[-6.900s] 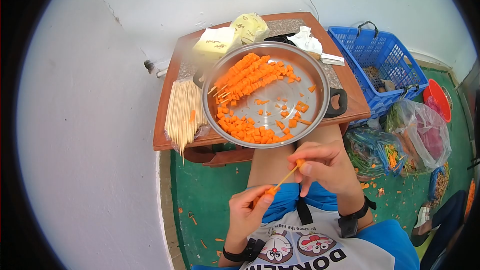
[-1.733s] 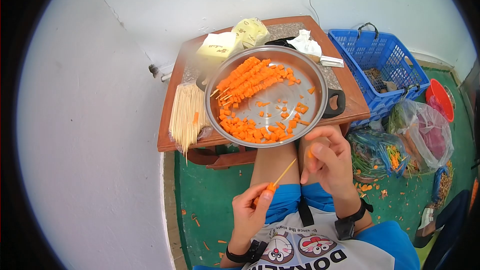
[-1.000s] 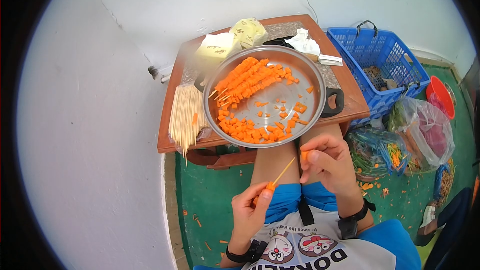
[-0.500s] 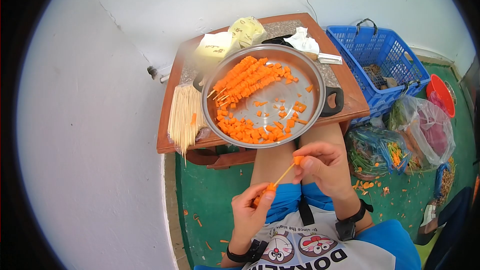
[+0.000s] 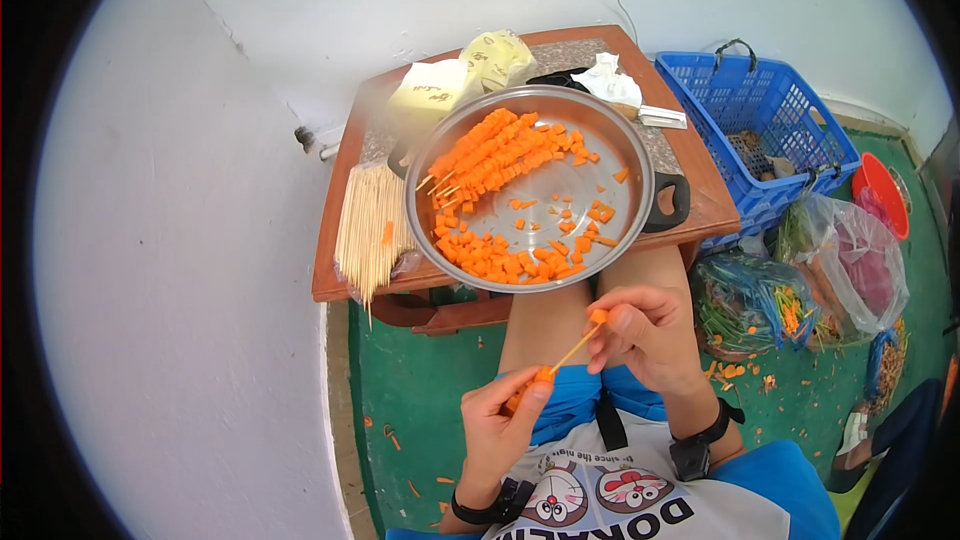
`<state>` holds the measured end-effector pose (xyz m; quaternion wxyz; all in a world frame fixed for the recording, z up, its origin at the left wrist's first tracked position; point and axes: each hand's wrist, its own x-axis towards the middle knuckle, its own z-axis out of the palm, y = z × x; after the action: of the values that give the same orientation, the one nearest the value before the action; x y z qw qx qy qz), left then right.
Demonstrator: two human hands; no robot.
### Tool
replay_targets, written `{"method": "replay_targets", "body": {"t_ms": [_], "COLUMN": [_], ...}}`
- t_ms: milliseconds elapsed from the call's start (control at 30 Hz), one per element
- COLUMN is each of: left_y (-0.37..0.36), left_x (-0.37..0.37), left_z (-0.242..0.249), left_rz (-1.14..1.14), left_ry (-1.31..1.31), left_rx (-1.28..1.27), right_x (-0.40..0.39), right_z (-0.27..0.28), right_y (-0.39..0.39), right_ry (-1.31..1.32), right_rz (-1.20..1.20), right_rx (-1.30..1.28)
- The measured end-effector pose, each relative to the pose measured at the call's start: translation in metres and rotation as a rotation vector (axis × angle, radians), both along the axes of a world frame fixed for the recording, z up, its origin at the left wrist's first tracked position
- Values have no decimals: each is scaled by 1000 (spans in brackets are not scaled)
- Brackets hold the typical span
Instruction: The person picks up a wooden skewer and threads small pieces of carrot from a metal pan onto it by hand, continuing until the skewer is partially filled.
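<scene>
My left hand (image 5: 503,415) is closed around a bamboo skewer (image 5: 570,351) whose lower part carries carrot pieces. The skewer's bare length slants up to the right. At its tip, my right hand (image 5: 642,338) pinches a small carrot piece (image 5: 599,317) between thumb and fingers. Just beyond my hands, a wide steel pan (image 5: 637,155) holds finished carrot skewers (image 5: 495,155) stacked at the upper left. Loose carrot chunks (image 5: 500,262) lie along its near side. Left of the pan rests a bundle of bare bamboo skewers (image 5: 370,230).
The pan stands on a wooden table (image 5: 705,195), with yellow packaging (image 5: 497,60), white tissue (image 5: 610,80) and a peeler (image 5: 662,117) behind it. On the green floor at right are a blue crate (image 5: 745,165), plastic bags (image 5: 755,300) and a red basin (image 5: 880,195). Another person's leg (image 5: 905,430) shows at lower right.
Both hands keep nearly the same position and grip. The carrot piece at the skewer tip has shifted very slightly up, and the camera view has moved a little.
</scene>
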<state>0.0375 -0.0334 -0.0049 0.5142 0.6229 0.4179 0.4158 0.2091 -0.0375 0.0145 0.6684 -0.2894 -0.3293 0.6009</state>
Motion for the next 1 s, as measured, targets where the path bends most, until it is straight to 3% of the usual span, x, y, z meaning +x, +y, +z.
{"method": "replay_targets", "body": {"t_ms": [133, 567, 633, 867, 1000], "left_y": [0, 0, 0, -1, -1], "left_x": [0, 0, 0, 0, 0], "left_z": [0, 0, -1, -4, 3], "left_rz": [11, 14, 21, -33, -121], "left_ry": [-4, -3, -12, -86, -149], "left_rx": [-15, -26, -18, -95, -182], "right_x": [-1, -3, -4, -2, -2], "right_z": [-3, -3, -1, -2, 1], "right_y": [1, 1, 0, 0, -2], "right_ry": [110, 58, -75, -121, -261], "right_rz": [32, -13, -46, -64, -115], "right_rx": [5, -4, -45, 14, 175]}}
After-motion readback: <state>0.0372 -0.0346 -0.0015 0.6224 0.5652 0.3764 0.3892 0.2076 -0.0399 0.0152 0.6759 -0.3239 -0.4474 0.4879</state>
